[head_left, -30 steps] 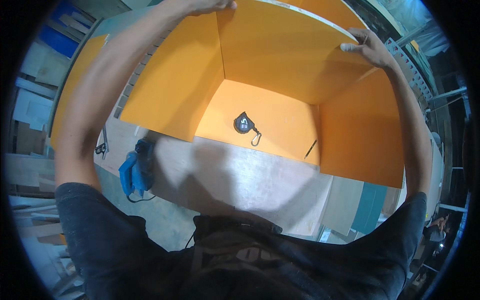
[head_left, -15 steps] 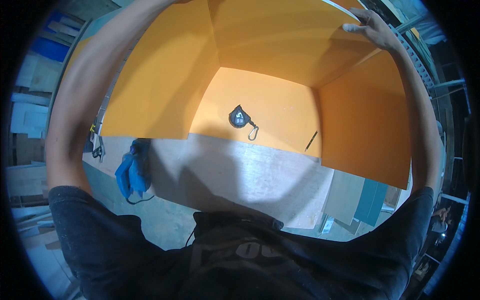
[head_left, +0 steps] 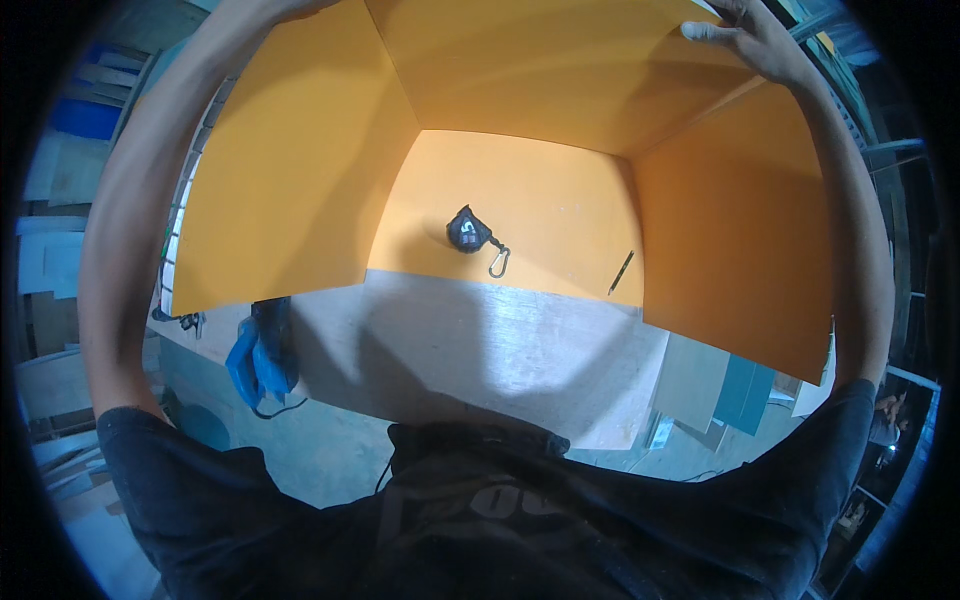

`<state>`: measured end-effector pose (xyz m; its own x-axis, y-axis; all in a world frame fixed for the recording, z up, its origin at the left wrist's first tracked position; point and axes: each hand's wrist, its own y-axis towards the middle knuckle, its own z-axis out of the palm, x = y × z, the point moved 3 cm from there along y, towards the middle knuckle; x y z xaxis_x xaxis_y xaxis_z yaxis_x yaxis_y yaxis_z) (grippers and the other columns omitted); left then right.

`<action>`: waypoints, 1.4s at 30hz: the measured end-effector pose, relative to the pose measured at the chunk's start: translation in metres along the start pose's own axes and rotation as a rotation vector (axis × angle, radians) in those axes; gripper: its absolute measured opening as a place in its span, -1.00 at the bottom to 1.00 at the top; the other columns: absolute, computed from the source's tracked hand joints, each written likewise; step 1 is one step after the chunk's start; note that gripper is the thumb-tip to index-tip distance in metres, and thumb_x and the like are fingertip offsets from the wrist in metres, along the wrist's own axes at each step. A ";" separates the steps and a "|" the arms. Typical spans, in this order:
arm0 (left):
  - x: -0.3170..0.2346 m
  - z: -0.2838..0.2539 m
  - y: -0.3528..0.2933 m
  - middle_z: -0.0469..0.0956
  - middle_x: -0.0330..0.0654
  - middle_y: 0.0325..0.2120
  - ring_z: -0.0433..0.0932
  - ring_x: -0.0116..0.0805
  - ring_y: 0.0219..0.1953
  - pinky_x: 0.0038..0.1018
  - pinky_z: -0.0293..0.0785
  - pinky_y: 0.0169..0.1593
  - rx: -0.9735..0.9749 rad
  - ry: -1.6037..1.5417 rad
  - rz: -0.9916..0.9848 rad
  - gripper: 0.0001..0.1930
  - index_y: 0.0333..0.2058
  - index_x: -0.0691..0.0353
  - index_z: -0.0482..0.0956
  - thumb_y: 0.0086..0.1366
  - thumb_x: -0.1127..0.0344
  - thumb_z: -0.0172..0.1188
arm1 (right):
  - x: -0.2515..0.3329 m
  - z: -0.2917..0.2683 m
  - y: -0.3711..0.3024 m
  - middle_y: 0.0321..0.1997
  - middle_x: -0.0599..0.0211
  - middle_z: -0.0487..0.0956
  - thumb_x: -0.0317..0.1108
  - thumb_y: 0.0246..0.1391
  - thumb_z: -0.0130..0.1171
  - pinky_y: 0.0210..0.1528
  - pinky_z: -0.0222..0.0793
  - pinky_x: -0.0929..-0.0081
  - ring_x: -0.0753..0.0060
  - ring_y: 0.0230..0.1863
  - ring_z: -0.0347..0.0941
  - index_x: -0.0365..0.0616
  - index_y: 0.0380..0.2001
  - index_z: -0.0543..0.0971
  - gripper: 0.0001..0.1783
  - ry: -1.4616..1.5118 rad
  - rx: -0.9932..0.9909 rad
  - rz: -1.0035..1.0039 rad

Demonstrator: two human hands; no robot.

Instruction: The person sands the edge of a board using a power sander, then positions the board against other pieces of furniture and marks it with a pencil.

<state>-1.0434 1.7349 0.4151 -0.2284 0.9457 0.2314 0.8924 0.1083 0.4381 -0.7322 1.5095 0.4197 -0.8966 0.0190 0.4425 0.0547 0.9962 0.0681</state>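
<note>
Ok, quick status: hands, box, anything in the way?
Right hand at orange box's top edge; left hand mostly cut off by frame. Box's open side toward wearer. Tape measure, pen or pencil lying inside.

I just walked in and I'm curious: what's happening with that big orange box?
A person's right hand holds the orange box near its top edge; the left hand is mostly cut off above. Inside lie a black case with a clip and a thin dark stick. A blue tool sits at left.

We see bluish floor (head_left: 335,450), lower left. Boards (head_left: 62,435) piled, far left. Pale table (head_left: 570,350), lower middle, shiny with light.
</note>
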 end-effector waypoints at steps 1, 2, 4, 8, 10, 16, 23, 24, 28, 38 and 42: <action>0.000 -0.003 -0.001 0.57 -0.03 -0.38 0.59 0.08 -0.25 -0.10 0.49 -0.20 0.015 -0.001 -0.008 -0.75 -0.37 0.25 0.54 0.08 0.28 0.41 | 0.003 -0.002 0.002 -0.30 0.32 0.69 -0.21 0.07 0.51 -0.18 0.44 0.41 0.54 -0.24 0.50 -0.30 -0.16 0.67 -0.59 -0.047 -0.003 0.025; -0.003 -0.004 0.001 0.57 -0.02 -0.39 0.58 0.09 -0.27 -0.10 0.49 -0.21 0.021 -0.013 -0.005 -0.75 -0.37 0.26 0.54 0.08 0.30 0.41 | 0.005 -0.005 -0.002 -0.30 0.33 0.69 -0.21 0.07 0.51 -0.17 0.44 0.41 0.54 -0.24 0.50 -0.30 -0.16 0.67 -0.59 -0.052 0.007 -0.031; -0.007 -0.003 0.002 0.57 -0.01 -0.39 0.57 0.11 -0.28 -0.10 0.49 -0.21 0.033 -0.016 0.003 -0.76 -0.37 0.27 0.53 0.07 0.32 0.41 | 0.003 -0.008 -0.006 -0.30 0.34 0.69 -0.20 0.07 0.51 -0.16 0.44 0.42 0.55 -0.25 0.50 -0.29 -0.16 0.67 -0.59 -0.061 0.029 -0.144; -0.006 -0.002 0.002 0.55 -0.01 -0.39 0.55 0.10 -0.25 -0.10 0.48 -0.18 -0.001 0.012 0.023 -0.76 -0.36 0.27 0.52 0.07 0.36 0.41 | -0.011 -0.005 0.001 -0.38 0.40 0.62 -0.18 0.07 0.52 -0.25 0.36 0.45 0.60 -0.31 0.42 -0.29 -0.21 0.66 -0.60 -0.090 0.017 -0.024; -0.013 -0.002 0.001 0.54 -0.02 -0.38 0.54 0.08 -0.22 -0.11 0.48 -0.15 -0.012 0.005 0.036 -0.76 -0.35 0.26 0.52 0.07 0.36 0.40 | -0.017 -0.002 -0.002 -0.47 0.46 0.51 -0.16 0.07 0.52 -0.33 0.28 0.43 0.62 -0.37 0.33 -0.27 -0.29 0.64 -0.61 -0.009 -0.005 -0.047; -0.016 0.001 -0.001 0.55 -0.08 -0.35 0.52 0.01 -0.18 -0.13 0.49 -0.11 0.028 0.038 0.035 -0.75 -0.31 0.24 0.53 0.09 0.32 0.40 | -0.023 0.003 -0.006 -0.52 0.46 0.45 -0.15 0.07 0.53 -0.34 0.28 0.43 0.62 -0.39 0.31 -0.25 -0.31 0.60 -0.60 -0.037 -0.021 -0.016; -0.014 0.004 0.003 0.56 -0.11 -0.32 0.52 -0.02 -0.16 -0.15 0.50 -0.09 0.039 0.075 -0.007 -0.76 -0.29 0.23 0.56 0.11 0.31 0.39 | -0.023 0.006 0.003 -0.41 0.35 0.59 -0.14 0.06 0.53 -0.28 0.36 0.35 0.51 -0.36 0.42 -0.25 -0.26 0.62 -0.58 -0.217 -0.082 -0.160; -0.014 0.005 0.005 0.56 -0.11 -0.32 0.52 -0.03 -0.15 -0.15 0.49 -0.09 0.036 0.073 -0.007 -0.76 -0.29 0.24 0.56 0.11 0.31 0.39 | -0.023 0.004 0.000 -0.38 0.34 0.61 -0.14 0.06 0.52 -0.26 0.39 0.34 0.50 -0.34 0.45 -0.25 -0.25 0.62 -0.59 -0.194 -0.069 -0.115; -0.014 0.006 0.010 0.57 -0.12 -0.31 0.53 -0.04 -0.14 -0.17 0.50 -0.09 0.003 0.095 0.046 -0.76 -0.28 0.24 0.57 0.13 0.29 0.38 | -0.020 -0.004 -0.007 -0.29 0.32 0.67 -0.16 0.07 0.52 -0.18 0.45 0.35 0.50 -0.26 0.52 -0.24 -0.17 0.65 -0.59 0.005 -0.013 -0.035; -0.006 0.007 0.004 0.59 -0.18 -0.29 0.56 -0.08 -0.10 -0.17 0.52 -0.09 0.007 0.090 0.007 -0.76 -0.24 0.18 0.57 0.16 0.25 0.36 | -0.032 -0.004 0.006 -0.21 0.26 0.67 -0.06 0.10 0.46 -0.07 0.46 0.29 0.43 -0.17 0.52 -0.25 -0.04 0.63 -0.48 -0.104 0.014 -0.036; -0.005 0.010 0.006 0.60 -0.17 -0.28 0.56 -0.06 -0.10 -0.17 0.52 -0.09 -0.018 0.115 0.027 -0.77 -0.26 0.19 0.57 0.16 0.26 0.36 | -0.080 -0.011 -0.007 -0.13 0.20 0.65 0.06 0.13 0.38 0.07 0.45 0.22 0.31 -0.06 0.54 -0.24 0.07 0.59 -0.36 -0.263 -0.027 -0.041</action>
<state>-1.0332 1.7341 0.4082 -0.2485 0.9066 0.3410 0.8919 0.0768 0.4457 -0.6555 1.5001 0.3938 -0.9815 0.0035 0.1917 0.0243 0.9940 0.1062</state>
